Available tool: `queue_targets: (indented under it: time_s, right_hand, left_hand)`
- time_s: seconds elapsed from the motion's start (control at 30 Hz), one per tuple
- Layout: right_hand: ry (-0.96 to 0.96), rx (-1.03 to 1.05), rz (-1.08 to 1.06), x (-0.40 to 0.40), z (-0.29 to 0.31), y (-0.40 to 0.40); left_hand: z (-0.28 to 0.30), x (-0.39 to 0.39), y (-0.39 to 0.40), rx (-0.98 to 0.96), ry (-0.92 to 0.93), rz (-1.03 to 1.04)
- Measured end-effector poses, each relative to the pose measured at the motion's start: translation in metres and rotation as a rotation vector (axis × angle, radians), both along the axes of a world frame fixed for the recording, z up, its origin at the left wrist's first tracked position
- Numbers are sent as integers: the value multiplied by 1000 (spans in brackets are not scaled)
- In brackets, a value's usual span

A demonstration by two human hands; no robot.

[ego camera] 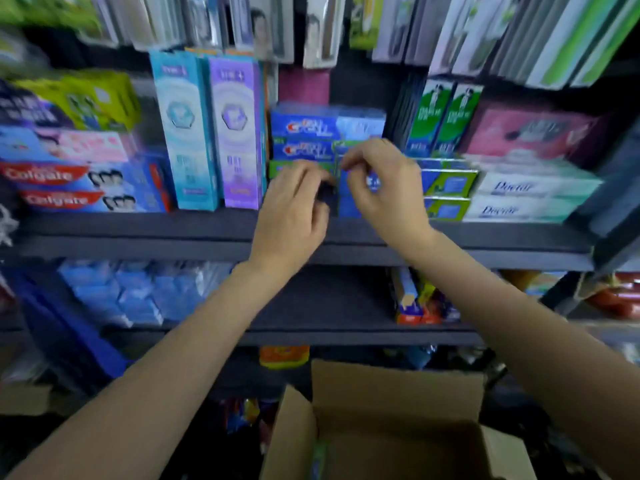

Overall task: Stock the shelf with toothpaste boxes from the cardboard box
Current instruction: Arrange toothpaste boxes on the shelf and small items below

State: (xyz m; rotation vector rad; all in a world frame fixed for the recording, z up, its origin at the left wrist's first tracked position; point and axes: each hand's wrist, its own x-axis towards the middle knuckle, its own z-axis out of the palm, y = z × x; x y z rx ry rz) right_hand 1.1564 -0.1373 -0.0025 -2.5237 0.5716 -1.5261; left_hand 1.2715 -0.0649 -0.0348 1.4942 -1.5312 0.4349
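Note:
On the dark shelf (138,233), in the middle, both my hands meet at a blue toothpaste box (346,199) standing under a stack of blue and green toothpaste boxes (304,133). My left hand (294,209) grips its left edge, fingers curled. My right hand (381,188) pinches its upper right part. The view is blurred, so the exact hold is unclear. Below, at the bottom centre, an open cardboard box (391,393) shows a green-tinted item inside.
Tall teal and purple boxes (207,133) stand left of my hands, Colgate boxes (79,188) farther left. Green and white boxes (485,192) lie to the right. Hanging packs (311,29) fill the rack above. A lower shelf (311,334) carries blue packs and small boxes.

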Motion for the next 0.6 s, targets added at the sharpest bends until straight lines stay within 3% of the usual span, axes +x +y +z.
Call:
queue_targets:
  time_s: [0.13, 0.3, 0.43, 0.6]
  right_hand:
    - [678, 70, -160, 50, 31, -56]
    - [1235, -211, -376, 109, 20, -87]
    - [1335, -269, -399, 137, 15, -95]
    - [1438, -109, -291, 145, 26, -104]
  left_hand:
    - [-6, 22, -30, 497, -60, 211]
    - [-17, 41, -56, 771, -63, 267]
    - [-27, 53, -65, 783, -43, 285]
    - [-34, 62, -69, 715, -66, 294]
